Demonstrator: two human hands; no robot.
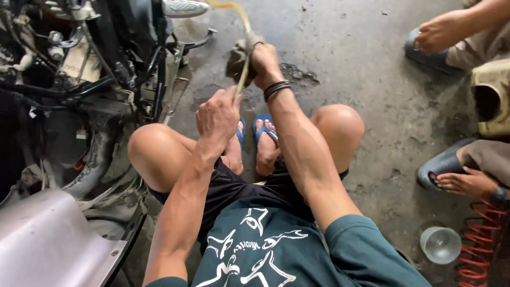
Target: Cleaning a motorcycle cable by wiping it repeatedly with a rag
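I squat on a concrete floor. My left hand (219,114) pinches the lower end of a thin yellowish tube (244,72) that runs up and away toward the top of the view. Farther out, my right hand (264,62) is closed around a dirty grey rag (237,58) wrapped about the same tube. A black band sits on my right wrist. Both hands are above my feet in blue sandals (264,130).
A stripped motorcycle (79,79) with exposed frame, hoses and a silver panel fills the left side. Another person's hand (438,32) and sandalled feet (451,170) are at the right. A clear plastic cup (440,244) and a red coiled hose (481,239) lie at the lower right.
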